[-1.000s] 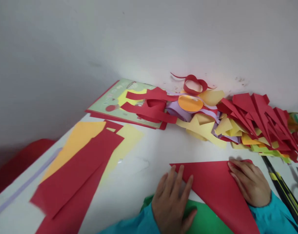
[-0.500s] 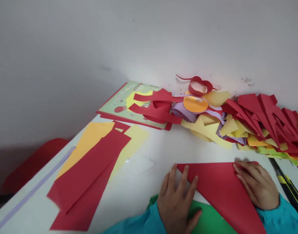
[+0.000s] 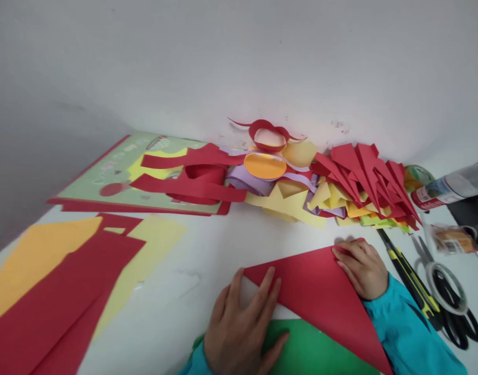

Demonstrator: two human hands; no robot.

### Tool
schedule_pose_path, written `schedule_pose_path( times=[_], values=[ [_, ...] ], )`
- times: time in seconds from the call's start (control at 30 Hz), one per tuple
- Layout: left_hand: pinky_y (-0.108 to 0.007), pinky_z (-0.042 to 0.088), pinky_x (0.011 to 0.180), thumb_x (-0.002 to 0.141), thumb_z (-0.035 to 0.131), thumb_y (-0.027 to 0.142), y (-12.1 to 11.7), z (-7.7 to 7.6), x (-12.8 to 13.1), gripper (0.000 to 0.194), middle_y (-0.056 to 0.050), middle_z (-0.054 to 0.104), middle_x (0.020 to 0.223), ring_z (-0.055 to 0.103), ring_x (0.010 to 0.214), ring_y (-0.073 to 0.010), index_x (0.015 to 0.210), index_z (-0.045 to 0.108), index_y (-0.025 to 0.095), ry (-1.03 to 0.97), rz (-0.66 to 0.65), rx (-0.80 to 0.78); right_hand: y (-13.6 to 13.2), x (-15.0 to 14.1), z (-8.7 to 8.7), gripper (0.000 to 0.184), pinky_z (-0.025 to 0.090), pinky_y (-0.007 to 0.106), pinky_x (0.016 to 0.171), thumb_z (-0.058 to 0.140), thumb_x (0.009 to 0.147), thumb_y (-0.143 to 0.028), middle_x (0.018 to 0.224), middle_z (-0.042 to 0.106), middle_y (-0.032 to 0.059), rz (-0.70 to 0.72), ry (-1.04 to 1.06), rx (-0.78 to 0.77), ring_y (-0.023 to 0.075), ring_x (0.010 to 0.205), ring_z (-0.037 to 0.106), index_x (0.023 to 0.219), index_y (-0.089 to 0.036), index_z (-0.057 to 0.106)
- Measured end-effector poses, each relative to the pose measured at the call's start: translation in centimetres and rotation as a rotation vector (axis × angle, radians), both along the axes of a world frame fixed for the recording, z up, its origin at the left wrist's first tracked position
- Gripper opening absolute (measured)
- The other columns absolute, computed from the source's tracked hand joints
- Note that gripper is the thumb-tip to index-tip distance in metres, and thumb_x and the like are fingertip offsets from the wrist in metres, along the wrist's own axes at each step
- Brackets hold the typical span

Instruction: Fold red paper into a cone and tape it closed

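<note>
A folded sheet of red paper (image 3: 320,286) lies on the white table in front of me, its top edge tilted up to the right. My left hand (image 3: 246,317) rests with spread fingers at the paper's left corner, fingertips touching it. At the upper right corner, my right hand (image 3: 362,268) has its fingers bent and pressed together on the paper; its thumb is hidden. Green material (image 3: 301,346) shows below the red sheet, partly covered by it and by my left hand.
Red strips (image 3: 62,297) and yellow sheets lie at left. Along the wall are a green board (image 3: 94,172), curled paper shapes (image 3: 266,165) and folded red pieces (image 3: 364,172). On the right are a yellow-black cutter (image 3: 413,284), scissors (image 3: 455,317), a tape roll (image 3: 445,286) and a spray can (image 3: 450,187).
The view has turned right, bringing the scissors, tape roll and can into sight. Both hands stay at the same corners of the red paper, which looks slightly more tilted.
</note>
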State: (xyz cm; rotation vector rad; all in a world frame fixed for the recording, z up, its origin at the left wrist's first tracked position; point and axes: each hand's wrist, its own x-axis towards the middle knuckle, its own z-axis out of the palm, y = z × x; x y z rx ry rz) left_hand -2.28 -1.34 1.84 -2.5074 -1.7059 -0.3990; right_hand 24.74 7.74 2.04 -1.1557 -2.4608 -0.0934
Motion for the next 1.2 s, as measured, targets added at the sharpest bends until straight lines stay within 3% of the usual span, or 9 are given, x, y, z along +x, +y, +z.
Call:
schedule_pose_path(
  times=[0.2, 0.37, 0.77, 0.93, 1.2],
  values=[
    [-0.054, 0.033, 0.088, 0.073, 0.053, 0.041, 0.16, -0.13, 0.00, 0.052, -0.005, 0.046, 0.136, 0.027, 0.125, -0.0460, 0.121, 0.057, 0.021, 0.010, -0.026, 0.003, -0.04, -0.16, 0.12, 0.023, 0.044, 0.036, 0.070, 0.050, 0.086, -0.020, 0.116, 0.057, 0.0107, -0.022, 0.011, 0.022, 0.0206, 0.091, 0.052, 0.105, -0.021, 0.063],
    [-0.055, 0.034, 0.087, 0.073, 0.054, 0.039, 0.19, -0.22, -0.04, 0.051, -0.005, 0.048, 0.135, 0.027, 0.124, -0.0473, 0.121, 0.057, 0.022, -0.005, -0.036, 0.006, -0.01, 0.00, -0.06, 0.024, 0.044, 0.036, 0.071, 0.051, 0.085, -0.021, 0.107, 0.058, 0.0105, -0.020, 0.052, 0.003, 0.0209, 0.089, 0.051, 0.106, -0.021, 0.063],
    [-0.055, 0.034, 0.086, 0.069, 0.058, 0.051, 0.39, 0.33, 0.00, 0.061, -0.006, 0.049, 0.133, 0.032, 0.119, -0.0488, 0.120, 0.058, 0.018, 0.046, -0.051, -0.014, -0.02, 0.62, 0.05, 0.035, 0.042, 0.042, 0.084, 0.046, 0.086, -0.021, 0.111, 0.059, 0.0095, 0.073, 0.213, -0.135, 0.0220, 0.099, 0.052, 0.120, -0.018, 0.054],
    [-0.054, 0.033, 0.088, 0.070, 0.057, 0.051, 0.27, 0.13, -0.04, 0.060, -0.005, 0.048, 0.135, 0.030, 0.121, -0.0476, 0.121, 0.057, 0.019, 0.047, -0.045, -0.010, -0.06, 0.66, 0.26, 0.034, 0.043, 0.042, 0.084, 0.045, 0.086, -0.019, 0.111, 0.063, 0.0081, 0.134, 0.229, -0.156, 0.0220, 0.099, 0.051, 0.117, -0.016, 0.057],
    [-0.054, 0.034, 0.088, 0.070, 0.056, 0.054, 0.26, 0.11, -0.06, 0.063, -0.005, 0.048, 0.134, 0.030, 0.121, -0.0486, 0.121, 0.057, 0.018, 0.064, -0.055, -0.006, -0.19, 0.25, 0.42, 0.027, 0.045, 0.041, 0.080, 0.051, 0.083, -0.019, 0.107, 0.067, 0.0053, 0.109, 0.224, -0.133, 0.0222, 0.096, 0.053, 0.107, -0.017, 0.064]
  ],
)
